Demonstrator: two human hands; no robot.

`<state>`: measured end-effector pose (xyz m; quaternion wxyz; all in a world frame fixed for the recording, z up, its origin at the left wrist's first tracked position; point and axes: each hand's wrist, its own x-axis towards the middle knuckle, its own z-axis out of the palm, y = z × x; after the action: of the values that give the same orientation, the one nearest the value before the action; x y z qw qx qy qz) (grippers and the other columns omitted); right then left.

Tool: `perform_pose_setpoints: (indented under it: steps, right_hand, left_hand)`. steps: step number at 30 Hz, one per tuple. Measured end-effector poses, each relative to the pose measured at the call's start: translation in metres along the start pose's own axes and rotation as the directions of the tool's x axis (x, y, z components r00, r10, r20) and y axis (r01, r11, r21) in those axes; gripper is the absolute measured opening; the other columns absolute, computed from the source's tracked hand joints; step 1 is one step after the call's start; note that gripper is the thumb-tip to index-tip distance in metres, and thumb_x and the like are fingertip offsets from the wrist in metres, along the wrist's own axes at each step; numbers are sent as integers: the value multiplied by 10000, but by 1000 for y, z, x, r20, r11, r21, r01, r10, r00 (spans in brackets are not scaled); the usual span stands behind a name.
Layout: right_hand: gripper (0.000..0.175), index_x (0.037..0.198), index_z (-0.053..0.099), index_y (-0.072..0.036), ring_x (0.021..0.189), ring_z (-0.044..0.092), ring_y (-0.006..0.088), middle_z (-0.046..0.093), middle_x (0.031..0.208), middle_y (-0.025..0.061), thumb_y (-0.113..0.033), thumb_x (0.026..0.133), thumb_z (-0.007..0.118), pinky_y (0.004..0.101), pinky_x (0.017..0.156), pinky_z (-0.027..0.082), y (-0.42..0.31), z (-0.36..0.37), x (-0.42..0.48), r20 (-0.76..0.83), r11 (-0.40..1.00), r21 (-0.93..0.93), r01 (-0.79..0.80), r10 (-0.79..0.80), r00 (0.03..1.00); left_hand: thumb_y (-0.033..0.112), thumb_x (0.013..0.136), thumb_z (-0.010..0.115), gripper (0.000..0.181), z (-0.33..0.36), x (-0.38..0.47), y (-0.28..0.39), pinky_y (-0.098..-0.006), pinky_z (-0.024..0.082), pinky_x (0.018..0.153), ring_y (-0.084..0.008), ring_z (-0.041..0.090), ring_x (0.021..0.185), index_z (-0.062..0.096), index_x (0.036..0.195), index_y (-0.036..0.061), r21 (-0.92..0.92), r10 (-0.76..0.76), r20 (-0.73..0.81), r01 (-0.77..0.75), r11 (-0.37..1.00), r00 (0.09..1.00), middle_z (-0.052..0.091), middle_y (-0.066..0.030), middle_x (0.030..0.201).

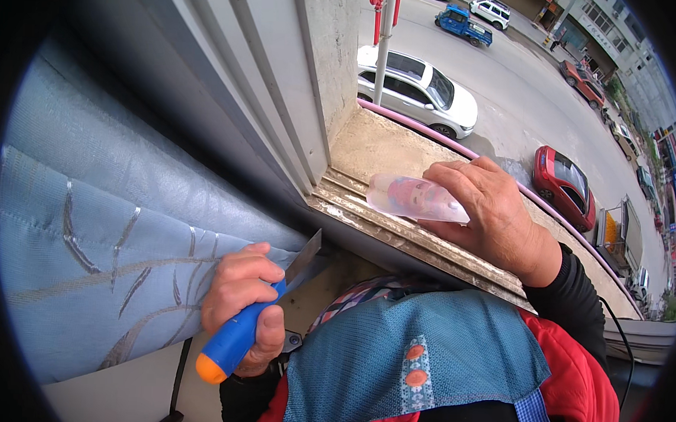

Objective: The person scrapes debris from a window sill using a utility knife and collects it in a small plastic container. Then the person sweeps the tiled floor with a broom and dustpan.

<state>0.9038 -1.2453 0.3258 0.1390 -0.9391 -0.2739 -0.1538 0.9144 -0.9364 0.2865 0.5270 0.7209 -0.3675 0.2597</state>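
Note:
My left hand (245, 308) grips the blue handle of a putty knife (304, 258), which has an orange butt end. Its metal blade points up and away, beside the inner edge of the window frame. In my right hand (483, 216) is a translucent plastic container (411, 198) with a pink cartoon print, lying on its side in the air above the sill. I cannot tell whether it is a cup or a bottle, or what is inside. Below it runs the metal window track (360, 212), its grooves stained with whitish and brown dirt.
A blue patterned curtain (118, 259) hangs at the left beside the grey window frame (264, 85). Beyond the track, a concrete ledge (390, 140) ends at a pink pipe (419, 126). Far below, a street holds a white car (420, 85) and a red car (564, 185).

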Motion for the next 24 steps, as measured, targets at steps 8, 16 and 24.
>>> perform_pose_setpoints:
  steps: [8,16,24]
  right_hand:
    - [702,1186,571,-38,885,649,291,661,1078,124,-169,567,875,372,770,495,-26,-22,4,7,984,141,104,-106,994]
    - [781,1317,443,-36,848,662,301,662,998,129,-230,673,840,382,743,503,-38,-16,10,237,972,232,31,-88,967]
    - [934,1424,303,49,1043,647,395,653,1115,274,-616,860,635,390,867,530,-15,0,25,426,720,611,-328,50,903]
  left_hand:
    - [95,813,779,600,27,25,20,-318,527,612,-213,648,670,513,1338,-19,81,-185,334,167,983,924,641,-91,796]
    - [298,701,876,765,37,10,-6,-320,551,780,-245,701,941,539,1343,54,-81,-368,489,461,884,791,689,-137,1078]
    - [159,783,836,262,35,6,-17,-262,449,733,-134,556,813,633,877,23,-340,-387,504,590,732,772,623,-56,921]
